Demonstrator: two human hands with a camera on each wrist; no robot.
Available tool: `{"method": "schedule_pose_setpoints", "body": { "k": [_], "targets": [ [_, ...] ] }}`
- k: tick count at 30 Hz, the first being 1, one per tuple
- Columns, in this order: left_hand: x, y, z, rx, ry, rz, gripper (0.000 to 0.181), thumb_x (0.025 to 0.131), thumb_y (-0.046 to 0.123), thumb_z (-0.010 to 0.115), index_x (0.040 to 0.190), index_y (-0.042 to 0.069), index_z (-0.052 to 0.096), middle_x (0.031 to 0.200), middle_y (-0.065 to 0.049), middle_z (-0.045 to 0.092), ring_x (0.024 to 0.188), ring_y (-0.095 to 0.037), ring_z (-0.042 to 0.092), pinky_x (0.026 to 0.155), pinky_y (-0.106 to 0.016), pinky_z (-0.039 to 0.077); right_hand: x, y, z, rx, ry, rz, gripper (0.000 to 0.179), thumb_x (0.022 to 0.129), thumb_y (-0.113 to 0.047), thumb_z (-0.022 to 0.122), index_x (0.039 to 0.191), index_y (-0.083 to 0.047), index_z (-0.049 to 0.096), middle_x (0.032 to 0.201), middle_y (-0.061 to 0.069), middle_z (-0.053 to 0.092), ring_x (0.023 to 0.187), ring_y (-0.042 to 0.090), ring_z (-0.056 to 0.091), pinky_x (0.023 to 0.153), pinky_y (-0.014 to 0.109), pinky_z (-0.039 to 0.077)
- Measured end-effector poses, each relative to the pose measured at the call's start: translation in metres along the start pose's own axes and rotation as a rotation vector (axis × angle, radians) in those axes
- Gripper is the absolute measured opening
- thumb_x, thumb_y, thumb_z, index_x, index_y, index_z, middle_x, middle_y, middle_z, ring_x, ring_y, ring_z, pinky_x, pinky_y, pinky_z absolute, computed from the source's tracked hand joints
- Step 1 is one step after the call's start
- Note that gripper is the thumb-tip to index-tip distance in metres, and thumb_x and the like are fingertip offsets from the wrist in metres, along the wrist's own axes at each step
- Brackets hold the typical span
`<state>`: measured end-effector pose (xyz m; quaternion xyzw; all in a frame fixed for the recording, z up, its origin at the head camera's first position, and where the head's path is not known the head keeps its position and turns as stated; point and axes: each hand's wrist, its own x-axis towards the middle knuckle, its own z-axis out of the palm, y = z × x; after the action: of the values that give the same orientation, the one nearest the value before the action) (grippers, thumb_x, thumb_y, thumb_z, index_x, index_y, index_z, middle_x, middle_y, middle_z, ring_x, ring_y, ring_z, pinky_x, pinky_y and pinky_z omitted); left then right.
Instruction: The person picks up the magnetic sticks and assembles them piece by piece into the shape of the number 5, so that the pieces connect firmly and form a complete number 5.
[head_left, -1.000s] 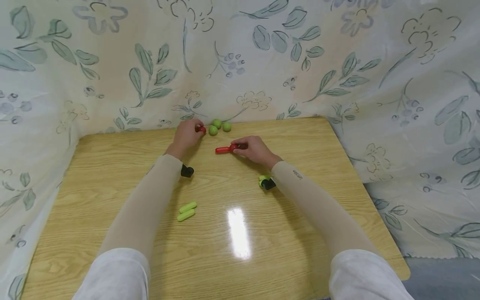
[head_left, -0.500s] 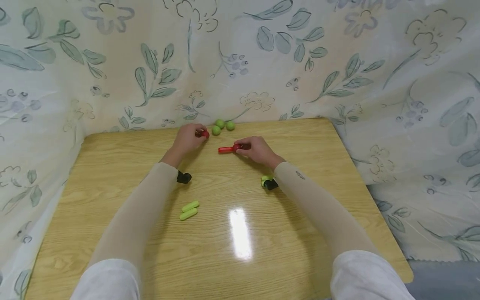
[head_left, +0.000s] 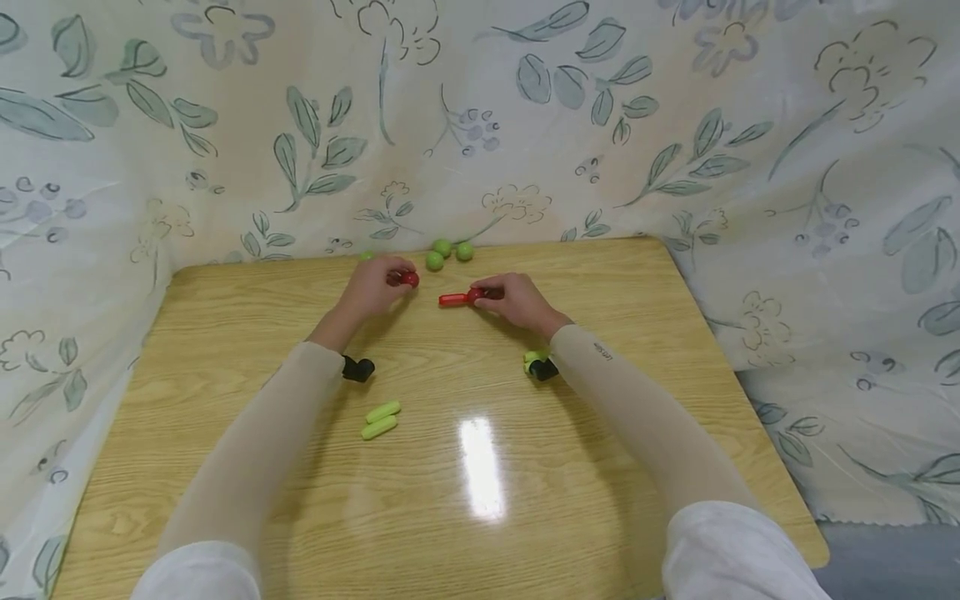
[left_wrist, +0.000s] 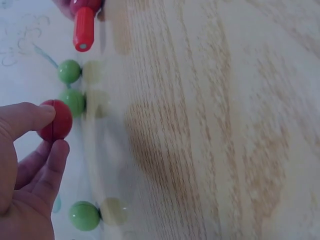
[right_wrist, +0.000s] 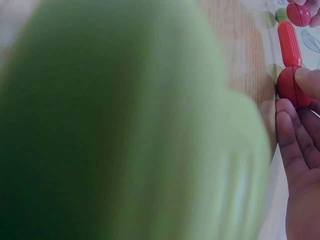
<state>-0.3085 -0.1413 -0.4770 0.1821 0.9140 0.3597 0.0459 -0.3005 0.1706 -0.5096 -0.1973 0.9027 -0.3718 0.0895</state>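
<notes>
My left hand (head_left: pixel 371 287) pinches a seamed red ball (left_wrist: pixel 56 121) between thumb and fingers, close over the back of the table. To its right, my right hand (head_left: pixel 513 298) grips the round red head of a red maraca (right_wrist: pixel 292 85). The maraca's ribbed handle (head_left: pixel 453 299) points left toward the left hand. Behind the hands, several green balls (head_left: pixel 442 247) sit along the table's back edge, with another green ball (left_wrist: pixel 85 216) beside the left hand, partly hidden by it in the head view.
Two light green handle-shaped sticks (head_left: pixel 381 421) lie side by side on the wooden table (head_left: pixel 600 283), left of the middle. More light green pieces (head_left: pixel 531 360) lie under the right wrist and loom blurred in the right wrist view. A patterned cloth (head_left: pixel 480 108) hangs behind the table.
My left hand has drawn the red ball away from the back edge, toward me and slightly right, uncovering a green ball behind it. The right hand has stayed nearly still on the maraca.
</notes>
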Motion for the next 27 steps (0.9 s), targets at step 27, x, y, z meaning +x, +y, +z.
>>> {"method": "schedule_pose_setpoints", "body": {
  "k": [27],
  "targets": [
    [-0.01, 0.006, 0.02, -0.019, -0.106, 0.026, 0.032, 0.099, 0.006, 0.08, 0.129, -0.001, 0.075, 0.119, -0.017, 0.074, 0.109, -0.032, 0.07, 0.098, -0.046, 0.056, 0.002, 0.002, 0.0, 0.001, -0.011, 0.011, 0.041, 0.104, -0.025, 0.079, 0.142, -0.011, 0.074, 0.131, 0.009, 0.075, 0.113, 0.019, 0.068, 0.1, 0.038, 0.056]
  ]
}}
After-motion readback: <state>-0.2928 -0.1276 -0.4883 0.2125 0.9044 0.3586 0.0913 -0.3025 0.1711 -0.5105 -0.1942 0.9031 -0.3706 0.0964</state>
